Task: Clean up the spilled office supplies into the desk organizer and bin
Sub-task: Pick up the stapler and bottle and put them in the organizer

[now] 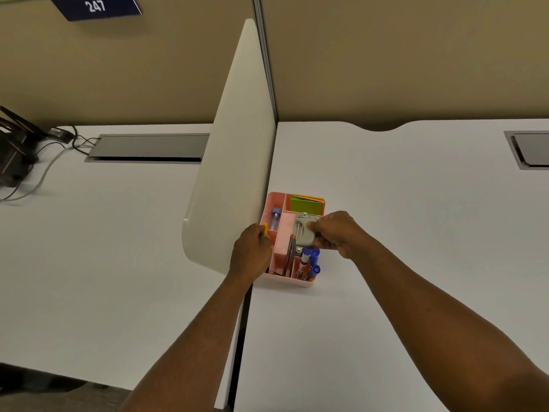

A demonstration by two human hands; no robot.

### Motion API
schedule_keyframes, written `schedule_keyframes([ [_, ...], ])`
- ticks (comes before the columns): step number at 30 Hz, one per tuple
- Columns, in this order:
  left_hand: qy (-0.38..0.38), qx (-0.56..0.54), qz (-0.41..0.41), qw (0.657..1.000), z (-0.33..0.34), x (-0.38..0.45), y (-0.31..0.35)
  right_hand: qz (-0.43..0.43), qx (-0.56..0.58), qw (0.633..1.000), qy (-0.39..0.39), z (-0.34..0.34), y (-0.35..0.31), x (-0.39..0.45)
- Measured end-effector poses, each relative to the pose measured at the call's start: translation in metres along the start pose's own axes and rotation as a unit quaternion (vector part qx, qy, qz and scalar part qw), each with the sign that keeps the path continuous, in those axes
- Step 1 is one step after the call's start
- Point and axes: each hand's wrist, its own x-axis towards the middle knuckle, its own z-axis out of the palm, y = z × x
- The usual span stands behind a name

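A pink desk organizer [280, 233] stands on the white desk beside the divider panel. Its back compartment holds green and orange sticky notes [306, 204]. Blue-capped markers [312, 260] and pencils stand in the front compartments, and a small blue-capped tube [275, 217] lies in the left one. My right hand [335, 233] grips a grey stapler [304, 230] over the organizer's middle section. My left hand [251, 252] rests against the organizer's left wall, fingers closed around a small yellow item [265, 227].
A white divider panel [234, 162] rises just left of the organizer. Cable hatches [148, 147] [528, 150] are set into both desks. Black equipment with cables [17, 144] sits far left. Bare desk surface lies in front and to the right.
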Motion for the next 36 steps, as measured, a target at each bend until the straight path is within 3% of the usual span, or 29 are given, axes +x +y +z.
schedule_keyframes([
  [13,0.001,0.012,-0.002,1.000,-0.001,-0.007,0.000,-0.015,-0.014,1.000,0.019,-0.002,0.001,0.001],
  [15,0.002,0.014,-0.001,1.000,-0.004,-0.011,0.001,-0.036,-0.074,0.995,0.058,-0.007,0.004,-0.003],
  [20,0.012,0.029,0.020,0.999,-0.009,-0.022,0.002,-0.149,-0.153,0.961,0.177,-0.019,0.007,-0.019],
  [25,0.023,0.055,0.080,0.995,-0.011,-0.050,0.001,-0.247,-0.188,0.924,0.224,-0.018,0.026,-0.056],
  [29,0.025,0.074,0.145,0.986,-0.018,-0.077,-0.005,-0.267,-0.226,0.902,0.255,-0.009,0.050,-0.088],
  [33,0.053,0.207,0.204,0.955,-0.028,-0.109,-0.015,-0.313,-0.391,0.811,0.301,0.008,0.082,-0.128],
  [36,0.077,0.262,0.226,0.935,-0.034,-0.141,-0.030,-0.331,-0.440,0.775,0.310,0.022,0.106,-0.165],
])
